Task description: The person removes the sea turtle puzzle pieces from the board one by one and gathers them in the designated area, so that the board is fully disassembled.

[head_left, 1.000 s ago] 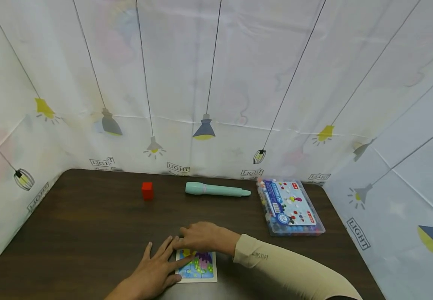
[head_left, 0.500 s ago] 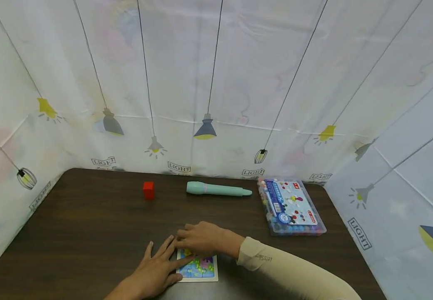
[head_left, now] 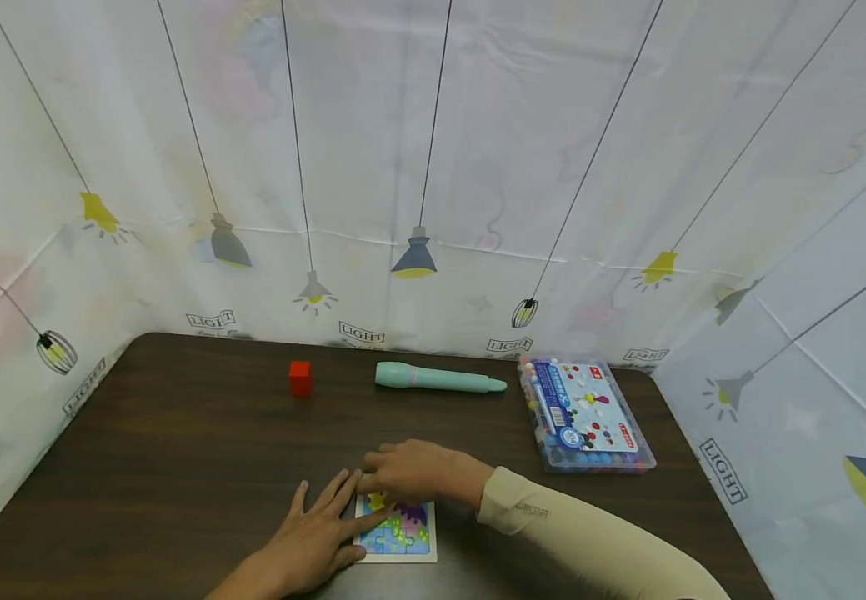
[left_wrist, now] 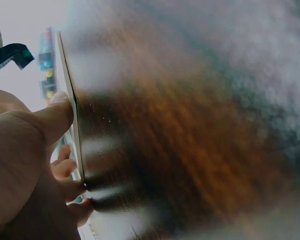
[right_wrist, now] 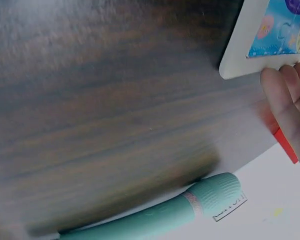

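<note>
A framed jigsaw puzzle (head_left: 404,543) lies flat on the wood-grain table (head_left: 177,458); the left hand (head_left: 314,533), fingers spread, rests on its left side, gripping nothing; the right hand (head_left: 416,472) touches its far edge, grip impossible to tell; gentle, even pressure seems wisest.

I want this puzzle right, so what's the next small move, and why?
Probably lift the right hand slightly: from above it covers part of the puzzle, so that part can't be checked, while the left hand rests at the puzzle's left edge.
</note>
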Motion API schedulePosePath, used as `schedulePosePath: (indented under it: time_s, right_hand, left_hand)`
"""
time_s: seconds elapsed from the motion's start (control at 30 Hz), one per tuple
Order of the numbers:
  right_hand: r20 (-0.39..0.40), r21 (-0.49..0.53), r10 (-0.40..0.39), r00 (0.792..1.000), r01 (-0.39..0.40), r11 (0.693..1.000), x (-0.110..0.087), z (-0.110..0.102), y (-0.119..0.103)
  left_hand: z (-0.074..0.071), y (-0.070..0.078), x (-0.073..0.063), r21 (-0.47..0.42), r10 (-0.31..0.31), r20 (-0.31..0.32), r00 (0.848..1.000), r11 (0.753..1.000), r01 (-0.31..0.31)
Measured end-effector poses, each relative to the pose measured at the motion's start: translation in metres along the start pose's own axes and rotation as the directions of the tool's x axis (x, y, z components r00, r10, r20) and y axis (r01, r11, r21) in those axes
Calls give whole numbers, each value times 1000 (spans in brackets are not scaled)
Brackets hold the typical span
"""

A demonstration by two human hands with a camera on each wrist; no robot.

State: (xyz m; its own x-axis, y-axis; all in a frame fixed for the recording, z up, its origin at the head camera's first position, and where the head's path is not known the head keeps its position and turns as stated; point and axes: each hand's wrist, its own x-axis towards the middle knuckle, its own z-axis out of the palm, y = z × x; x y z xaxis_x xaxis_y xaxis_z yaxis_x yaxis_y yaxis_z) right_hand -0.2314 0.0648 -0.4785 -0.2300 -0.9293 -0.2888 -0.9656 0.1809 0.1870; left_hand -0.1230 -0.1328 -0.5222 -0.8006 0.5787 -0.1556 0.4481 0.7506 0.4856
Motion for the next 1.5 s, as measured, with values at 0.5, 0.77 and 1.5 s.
schedulePosePath:
  time_s: [0.5,0.77,1.5]
  right_hand:
    - [-42,41,-27,999,28,999,1,1,-3]
    - [-256,491,78,964,60,869,-14,15,-1]
    - [-58,730,458,887,-275,626,-58,39,54]
  left_hand:
    - [3,3,3,8,-12,18,1000,1000,12]
    - [4,3,3,9,-31,7,999,999,31]
    - [3,4,-1,19,-34,-21,999,999,34]
